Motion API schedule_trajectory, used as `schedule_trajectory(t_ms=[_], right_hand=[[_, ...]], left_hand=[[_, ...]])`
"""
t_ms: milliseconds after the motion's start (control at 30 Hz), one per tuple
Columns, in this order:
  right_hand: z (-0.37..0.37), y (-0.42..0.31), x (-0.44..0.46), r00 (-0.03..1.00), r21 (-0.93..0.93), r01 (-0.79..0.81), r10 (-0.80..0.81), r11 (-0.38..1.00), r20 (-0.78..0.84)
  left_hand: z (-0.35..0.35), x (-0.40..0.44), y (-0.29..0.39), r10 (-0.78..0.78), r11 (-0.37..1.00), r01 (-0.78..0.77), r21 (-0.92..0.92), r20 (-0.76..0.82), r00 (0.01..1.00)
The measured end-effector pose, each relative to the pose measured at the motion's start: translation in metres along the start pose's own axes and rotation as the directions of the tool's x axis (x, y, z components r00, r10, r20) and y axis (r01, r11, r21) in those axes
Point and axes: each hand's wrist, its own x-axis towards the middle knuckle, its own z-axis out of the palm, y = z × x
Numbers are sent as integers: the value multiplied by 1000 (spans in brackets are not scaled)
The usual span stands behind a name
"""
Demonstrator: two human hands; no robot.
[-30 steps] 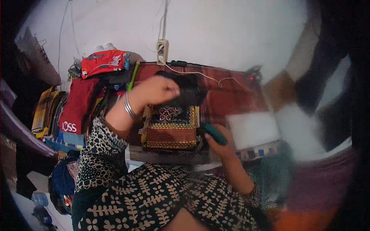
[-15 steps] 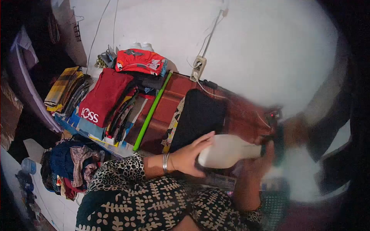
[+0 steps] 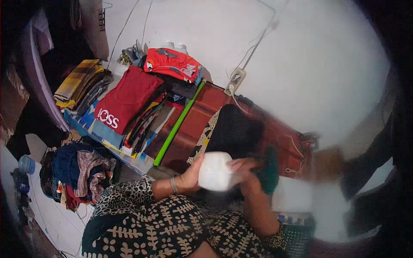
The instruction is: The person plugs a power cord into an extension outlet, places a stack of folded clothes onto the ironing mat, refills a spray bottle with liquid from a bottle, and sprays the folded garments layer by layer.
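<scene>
A white plastic bottle (image 3: 215,172) is held in front of my body, its broad end toward the camera and its neck out of sight. My left hand (image 3: 188,177) wears silver bangles at the wrist and grips the bottle's left side. The fingers of my right hand (image 3: 246,170), somewhat blurred, lie over the bottle's right side. Just beyond that hand is a dark green blurred thing (image 3: 269,172); whether the hand touches it, I cannot tell. Behind the bottle lies a folded black cloth (image 3: 238,129).
A brown-red padded surface (image 3: 211,101) carries a green stick (image 3: 178,124). Left of it are a folded maroon shirt (image 3: 129,99), a red garment (image 3: 174,64) and a yellow checked stack (image 3: 79,84). A clothes heap (image 3: 77,172) sits lower left. A power strip (image 3: 235,81) hangs on the wall.
The bottle has turned from lying sideways, neck to the right, to pointing its broad end at the camera. My right hand has moved left onto it. The view has shifted slightly.
</scene>
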Motion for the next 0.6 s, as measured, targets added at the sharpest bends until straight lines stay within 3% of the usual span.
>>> schedule_trajectory(t_ms=[33, 67, 100, 133, 200, 233, 267, 300, 333, 367, 433, 500, 567, 600], right_hand=[[-5, -5, 7, 952, -141, 83, -36, 987, 305], [-9, -9, 12, 817, -249, 199, -20, 948, 576], [-5, -18, 19, 749, -183, 219, -45, 958, 661], [-6, -18, 16, 754, -186, 218, -44, 958, 655], [-9, -15, 13, 878, -251, 329, -198, 910, 435], [-7, -17, 16, 917, -257, 304, -209, 917, 340], [-11, -14, 15, 918, -259, 305, -211, 916, 335], [-16, -9, 14, 989, -195, 109, -87, 975, 119], [-19, -6, 12, 994, -83, -77, 69, 994, -90], [-18, -5, 12, 996, -62, -39, 34, 997, -77], [-10, -1, 4, 988, -60, -82, 74, 995, -135], [-8, 1, 6, 978, -56, -111, 99, 992, -186], [-12, 1, 9, 979, -95, 78, -58, 992, 197], [-11, -3, 11, 980, -98, 78, -58, 992, 191]], left_hand=[[-8, 2, 2, -198, 980, 197, 31, 17, 980], [-19, 2, 3, -394, 918, 392, 62, 24, 919], [-28, 0, 11, -494, 868, 487, 93, 90, 865], [-33, -5, 20, -500, 865, 493, 94, 92, 861], [-40, -7, 35, -245, 884, 355, -303, 346, 906], [-24, -14, 44, -88, 960, 119, -252, 134, 987], [-29, -15, 49, 31, 986, 9, -166, 240, 970], [-22, -17, 48, 100, 981, -130, 142, 200, 975], [-14, -20, 46, 177, 865, -242, 439, 183, 967], [-15, -20, 42, 170, 867, -235, 440, 183, 968], [-19, -17, 33, 329, 479, -373, 795, 232, 915], [-27, -13, 28, 338, 515, -397, 760, 246, 908], [-38, -11, 30, 284, 632, -357, 688, 223, 932], [-40, -11, 33, 214, 703, -289, 649, 195, 957]])
